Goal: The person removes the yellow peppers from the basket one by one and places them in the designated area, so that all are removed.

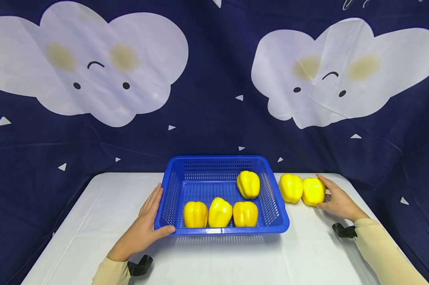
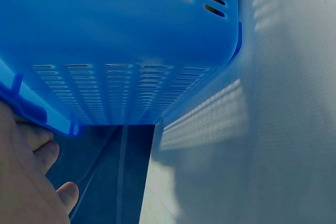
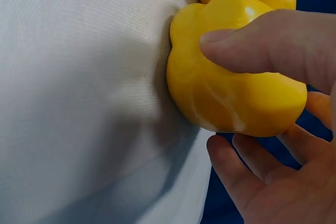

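The blue plastic basket [image 1: 221, 230] sits on the table with several yellow bell peppers in it: one pepper [image 1: 248, 184] towards the back right, the others, such as the middle pepper [image 1: 220, 212], along the front wall. My left hand [image 1: 148, 219] rests against the basket's left side, its fingers straight along the rim and its thumb on the front left corner. To the right of the basket, my right hand [image 1: 339, 200] grips a yellow bell pepper [image 3: 231, 98] between thumb and fingers. This pepper stands on the table beside another yellow bell pepper [image 1: 290, 188].
A white cloth covers the table [image 1: 214, 261]. Behind it hangs a dark blue curtain [image 1: 218, 118] with white clouds and small triangles. The table's right edge runs close by my right hand.
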The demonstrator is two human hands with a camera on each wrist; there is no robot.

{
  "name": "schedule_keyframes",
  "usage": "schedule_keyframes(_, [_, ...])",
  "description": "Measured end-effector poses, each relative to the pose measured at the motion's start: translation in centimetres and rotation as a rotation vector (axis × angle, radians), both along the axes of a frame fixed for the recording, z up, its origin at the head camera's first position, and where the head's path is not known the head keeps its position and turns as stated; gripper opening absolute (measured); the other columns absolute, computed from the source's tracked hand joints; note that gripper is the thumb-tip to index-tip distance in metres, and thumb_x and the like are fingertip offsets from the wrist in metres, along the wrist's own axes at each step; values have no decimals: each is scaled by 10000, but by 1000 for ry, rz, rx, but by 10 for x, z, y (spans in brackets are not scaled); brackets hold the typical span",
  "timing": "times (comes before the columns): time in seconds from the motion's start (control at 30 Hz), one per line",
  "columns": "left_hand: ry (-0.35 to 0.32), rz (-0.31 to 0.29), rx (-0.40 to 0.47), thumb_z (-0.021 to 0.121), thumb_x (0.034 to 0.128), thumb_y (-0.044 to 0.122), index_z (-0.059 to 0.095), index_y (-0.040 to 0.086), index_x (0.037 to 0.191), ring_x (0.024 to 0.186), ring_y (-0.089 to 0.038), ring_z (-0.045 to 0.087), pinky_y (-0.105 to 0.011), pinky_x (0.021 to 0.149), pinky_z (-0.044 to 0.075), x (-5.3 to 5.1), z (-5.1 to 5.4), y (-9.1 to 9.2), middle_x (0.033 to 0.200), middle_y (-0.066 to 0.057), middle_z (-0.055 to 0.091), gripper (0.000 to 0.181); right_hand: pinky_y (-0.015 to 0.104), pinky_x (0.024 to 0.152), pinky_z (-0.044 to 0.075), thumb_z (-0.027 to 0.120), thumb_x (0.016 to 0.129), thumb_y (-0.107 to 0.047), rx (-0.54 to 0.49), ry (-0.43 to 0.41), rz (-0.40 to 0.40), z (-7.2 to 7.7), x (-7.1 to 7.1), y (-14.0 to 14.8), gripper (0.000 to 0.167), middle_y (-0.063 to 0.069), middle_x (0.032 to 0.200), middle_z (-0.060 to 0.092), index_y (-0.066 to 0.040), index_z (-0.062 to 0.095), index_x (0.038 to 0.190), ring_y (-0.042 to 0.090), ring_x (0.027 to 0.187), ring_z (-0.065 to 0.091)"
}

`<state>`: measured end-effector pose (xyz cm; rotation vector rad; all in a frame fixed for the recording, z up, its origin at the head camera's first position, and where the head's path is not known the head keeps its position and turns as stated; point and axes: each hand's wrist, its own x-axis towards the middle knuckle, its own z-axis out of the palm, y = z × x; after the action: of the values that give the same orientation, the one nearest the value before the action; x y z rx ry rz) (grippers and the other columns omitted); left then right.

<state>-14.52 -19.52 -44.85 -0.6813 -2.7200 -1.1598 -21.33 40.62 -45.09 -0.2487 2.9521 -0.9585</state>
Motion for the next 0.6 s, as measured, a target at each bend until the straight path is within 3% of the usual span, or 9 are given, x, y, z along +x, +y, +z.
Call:
schedule_keyframes(0.27, [-8, 4, 3, 786, 852, 309, 51, 46, 1616, 1532, -365, -5, -745, 1112, 110, 0, 0, 0, 1689, -75, -50, 1092, 653, 1020, 392, 842, 723, -19, 11, -5, -16, 4, 1, -3, 1125, 383, 1537, 226, 23, 121, 1586, 594, 1329, 315])
schedule_keyframes(0.47, [-5, 0, 5, 788, 848, 303, 52, 37, 1613, 1528, -384, 1, -745, 1112, 111, 0, 0, 0, 1688, -86, -52, 1095, 679, 1013, 384, 870, 719, -107, 76, 34, -40, 13, 5, -4, 1088, 389, 1518, 255, 19, 202, 1567, 598, 1303, 337])
schedule_keyframes(0.6, [3, -6, 9, 794, 840, 293, 57, 28, 1611, 1528, -386, 2, -745, 1112, 113, 0, -1, 0, 1687, -89, -51, 1099, 705, 1003, 369, 860, 730, -102, 61, 72, -42, 21, 7, -6, 1041, 380, 1511, 282, 1, 243, 1561, 601, 1288, 349])
